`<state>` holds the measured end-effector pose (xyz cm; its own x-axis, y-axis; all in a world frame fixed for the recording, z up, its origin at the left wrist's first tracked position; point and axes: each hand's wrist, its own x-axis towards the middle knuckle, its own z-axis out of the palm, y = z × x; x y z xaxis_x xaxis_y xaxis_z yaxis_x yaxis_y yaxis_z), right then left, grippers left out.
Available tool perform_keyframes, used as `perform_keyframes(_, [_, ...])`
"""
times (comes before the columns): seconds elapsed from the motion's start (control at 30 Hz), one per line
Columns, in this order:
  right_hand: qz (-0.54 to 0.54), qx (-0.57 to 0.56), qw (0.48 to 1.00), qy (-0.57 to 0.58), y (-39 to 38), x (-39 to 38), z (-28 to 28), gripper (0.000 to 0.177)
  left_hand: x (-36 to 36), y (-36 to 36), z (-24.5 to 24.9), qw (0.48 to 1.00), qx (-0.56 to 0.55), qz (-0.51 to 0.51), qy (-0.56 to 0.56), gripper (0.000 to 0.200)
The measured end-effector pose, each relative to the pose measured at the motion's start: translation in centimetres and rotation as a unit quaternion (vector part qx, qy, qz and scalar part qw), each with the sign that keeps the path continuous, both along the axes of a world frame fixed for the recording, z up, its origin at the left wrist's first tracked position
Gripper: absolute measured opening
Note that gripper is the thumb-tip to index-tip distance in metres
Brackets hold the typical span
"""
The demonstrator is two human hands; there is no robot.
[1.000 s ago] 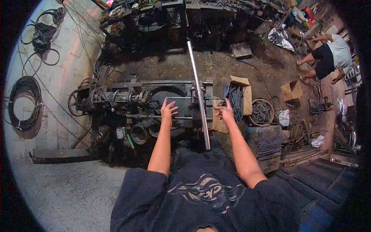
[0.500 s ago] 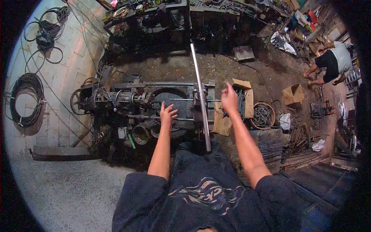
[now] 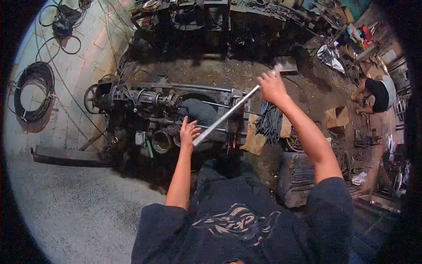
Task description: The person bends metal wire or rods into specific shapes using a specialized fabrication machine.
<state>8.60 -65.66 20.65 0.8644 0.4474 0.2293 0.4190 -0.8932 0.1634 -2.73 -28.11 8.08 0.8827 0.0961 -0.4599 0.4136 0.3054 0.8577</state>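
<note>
My right hand [image 3: 273,88] is closed around the upper end of a long metal bar [image 3: 228,113], which slants down to the left above the machine. The bar's lower end is close beside my left hand [image 3: 189,132], whose fingers are spread with nothing held in them. Under both hands lies a greasy machine [image 3: 149,97] with a round chuck, rails and a handwheel [image 3: 91,98] at its left. A thin rod [image 3: 215,104] runs along the machine between the rails, behind the bar.
An open carton with dark rods [image 3: 269,123] stands right of the machine, near another carton [image 3: 337,117]. A metal block [image 3: 286,65] lies on the floor beyond. Another person [image 3: 379,92] crouches at the far right. Coiled cable [image 3: 34,91] is at the left.
My right hand has moved up and taken hold of the bar's upper end. The bar has swung from nearly upright in view to a slant. My left hand has moved little.
</note>
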Motion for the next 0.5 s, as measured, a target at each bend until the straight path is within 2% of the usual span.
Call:
perform_keyframes(0.07, [-0.101,0.024,0.978,0.181,-1.6,-5.3,1.2,0.025,-1.3,0.5,0.2,1.000,-0.003,-0.002,-0.005,0.067])
perform_keyframes(0.1, [-0.143,0.074,0.933,0.321,-1.3,-8.8,3.7,0.020,-1.7,0.4,0.4,1.000,-0.012,0.006,0.001,0.066])
perform_keyframes(0.13, [-0.065,0.140,0.862,0.482,-1.7,-11.2,5.3,0.021,-2.1,0.3,0.4,1.000,-0.022,0.014,0.007,0.066])
perform_keyframes(0.17, [0.020,0.253,0.710,0.656,-2.1,-13.5,6.0,0.027,-2.3,0.4,0.2,0.999,-0.031,0.015,0.004,0.067])
perform_keyframes(0.2, [0.016,0.278,0.505,0.817,-2.2,-15.5,6.2,0.041,-2.3,0.4,-0.3,0.999,-0.032,0.015,0.002,0.067])
perform_keyframes(0.23, [0.016,0.280,0.505,0.816,-2.4,-15.7,6.4,0.041,-2.5,0.6,-1.1,0.999,-0.016,0.000,-0.028,0.067])
perform_keyframes(0.27, [-0.001,0.309,0.573,0.759,-2.5,-16.2,6.7,0.036,-2.8,0.9,-1.9,0.998,0.000,-0.016,-0.056,0.068])
perform_keyframes(0.33, [-0.037,0.360,0.693,0.624,-2.9,-17.0,7.0,0.029,-1.6,0.8,-1.4,1.000,0.017,-0.014,-0.016,0.067])
perform_keyframes(0.37, [-0.099,0.337,0.761,0.546,-3.2,-16.5,6.3,0.023,-1.4,0.7,-1.1,1.000,0.000,-0.004,-0.012,0.066])
perform_keyframes(0.4, [-0.100,0.397,0.799,0.441,-3.3,-16.3,6.2,0.019,-1.3,0.6,-0.8,1.000,-0.017,0.007,-0.008,0.065])
perform_keyframes(0.47, [-0.140,0.393,0.844,0.337,-3.7,-15.6,6.7,0.019,-0.9,0.6,-0.5,1.000,-0.023,0.004,-0.011,0.064])
perform_keyframes(0.5, [-0.140,0.393,0.844,0.337,-3.7,-15.4,6.8,0.019,-0.8,0.5,-0.5,1.000,-0.018,0.004,-0.009,0.064])
